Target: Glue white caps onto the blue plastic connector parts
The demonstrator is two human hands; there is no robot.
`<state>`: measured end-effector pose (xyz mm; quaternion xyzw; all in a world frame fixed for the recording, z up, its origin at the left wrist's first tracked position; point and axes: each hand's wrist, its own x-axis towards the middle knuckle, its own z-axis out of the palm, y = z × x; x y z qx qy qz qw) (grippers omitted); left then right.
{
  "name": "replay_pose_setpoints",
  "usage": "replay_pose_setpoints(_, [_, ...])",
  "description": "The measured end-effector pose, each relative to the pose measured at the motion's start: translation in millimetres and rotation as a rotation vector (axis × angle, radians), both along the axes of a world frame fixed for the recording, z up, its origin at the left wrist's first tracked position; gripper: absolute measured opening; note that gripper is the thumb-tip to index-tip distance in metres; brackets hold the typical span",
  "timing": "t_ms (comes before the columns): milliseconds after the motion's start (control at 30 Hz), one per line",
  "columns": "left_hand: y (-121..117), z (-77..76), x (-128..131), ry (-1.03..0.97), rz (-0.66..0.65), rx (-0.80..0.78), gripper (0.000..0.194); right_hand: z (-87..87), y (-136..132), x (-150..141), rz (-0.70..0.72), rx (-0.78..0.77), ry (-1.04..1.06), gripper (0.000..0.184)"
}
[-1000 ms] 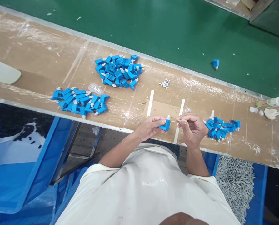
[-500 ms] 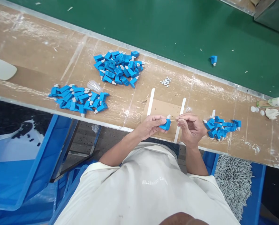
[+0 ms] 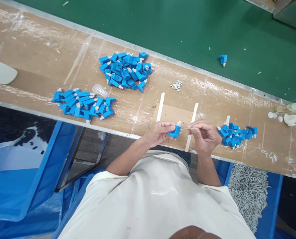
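My left hand (image 3: 160, 132) pinches a small blue plastic part (image 3: 174, 131) with a white tip (image 3: 179, 123) pointing away from me. My right hand (image 3: 204, 134) grips a thin wooden toothpick (image 3: 185, 128) between thumb and fingers. The toothpick's point is at the right side of the blue part; whether it touches or enters it I cannot tell. Both hands are over a cardboard sheet (image 3: 176, 113) edged by two white strips (image 3: 160, 107). Beyond it lies a cluster of tiny pale pieces (image 3: 177, 85).
Blue parts lie in piles at the back (image 3: 125, 71), left (image 3: 83, 104) and right (image 3: 237, 134). A clear plastic cup (image 3: 100, 90) lies by the left pile. A toothpick jar (image 3: 289, 108) lies far right. One blue part (image 3: 223, 60) sits on the green belt (image 3: 162, 26). Blue bins flank me below.
The blue part and scraps on the green belt have shifted left. My hands stay almost in place, with the toothpick still at the blue part.
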<state>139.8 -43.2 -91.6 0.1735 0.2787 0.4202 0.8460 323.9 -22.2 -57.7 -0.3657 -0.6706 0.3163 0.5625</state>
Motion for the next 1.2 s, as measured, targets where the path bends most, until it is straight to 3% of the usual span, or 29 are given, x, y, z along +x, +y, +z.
replay_pose_setpoints(100, [2, -6.1, -5, -0.023, 0.0, -0.03, 0.04, -1.8, 2, 6, -0.039, -0.109, 0.02, 0.012])
replay_pose_setpoints(267, [3, -16.7, -13, -0.024, 0.07, -0.104, 0.027, -16.1, 1, 14, 0.036, -0.304, -0.261, 0.018])
replay_pose_setpoints(433, [1, -26.9, -20, -0.013, 0.128, -0.13, 0.02, -24.0, 13, 29, -0.027, -0.504, -0.409, 0.034])
replay_pose_setpoints(533, [-1, -28.2, -22, -0.045, 0.131, -0.112, 0.023, -26.7, 65, 46, -0.109, -0.424, -0.511, 0.036])
replay_pose_setpoints(633, [-2, -26.9, -22, -0.059, 0.147, -0.101, 0.028, -30.3, 155, 60, -0.266, -0.262, -0.69, 0.039])
replay_pose_setpoints(767, [0, -24.8, -18, -0.055, 0.155, -0.102, 0.032, -33.6, 272, 56, -0.406, -0.235, -1.033, 0.057])
replay_pose_setpoints(833, [0, -23.3, -16, -0.028, 0.145, -0.111, 0.033, -35.8, 307, 46, -0.442, -0.28, -1.095, 0.056])
replay_pose_setpoints(900, [-2, -21.6, -15, 0.011, 0.143, -0.124, 0.033, -37.3, 326, 38, -0.42, -0.317, -1.118, 0.052])
replay_pose_setpoints(1000, [-4, -19.0, -17, 0.052, 0.167, -0.146, 0.033, -35.2, 331, 38, -0.318, -0.333, -1.179, 0.045])
replay_pose_setpoints(1067, [-5, -18.4, -20, 0.062, 0.165, -0.159, 0.033, -30.5, 321, 51, -0.26, -0.345, -1.218, 0.04])
replay_pose_setpoints(1200, [-5, -19.8, -22, 0.061, 0.127, -0.156, 0.031, -12.9, 261, 104, -0.266, -0.386, -1.207, 0.028])
